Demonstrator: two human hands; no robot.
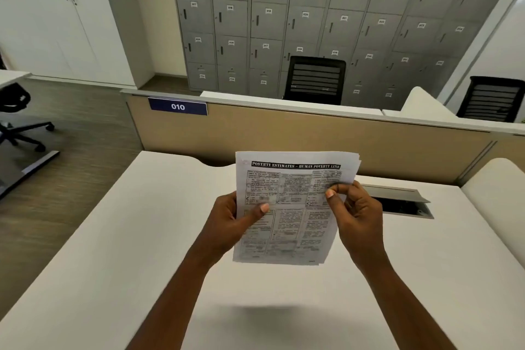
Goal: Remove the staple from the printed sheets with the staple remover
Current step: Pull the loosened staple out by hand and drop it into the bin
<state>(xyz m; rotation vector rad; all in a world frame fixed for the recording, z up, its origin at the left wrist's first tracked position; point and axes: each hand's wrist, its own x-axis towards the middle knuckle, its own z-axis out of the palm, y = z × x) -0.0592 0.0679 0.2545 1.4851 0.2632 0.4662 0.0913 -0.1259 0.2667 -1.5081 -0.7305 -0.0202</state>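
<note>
A stack of printed sheets (292, 202) with a black headline bar is held upright above the white desk (142, 236). My left hand (230, 221) grips the stack's left edge, thumb across the front page. My right hand (355, 210) pinches the right edge between thumb and forefinger. A small dark mark near the top left corner may be the staple; it is too small to tell. No staple remover is in view.
An open cable hatch (403, 202) sits in the desk at the right. A beige partition (312, 136) with a blue "010" sign (177, 106) backs the desk. Black chairs (315, 79) and grey lockers (312, 14) stand beyond.
</note>
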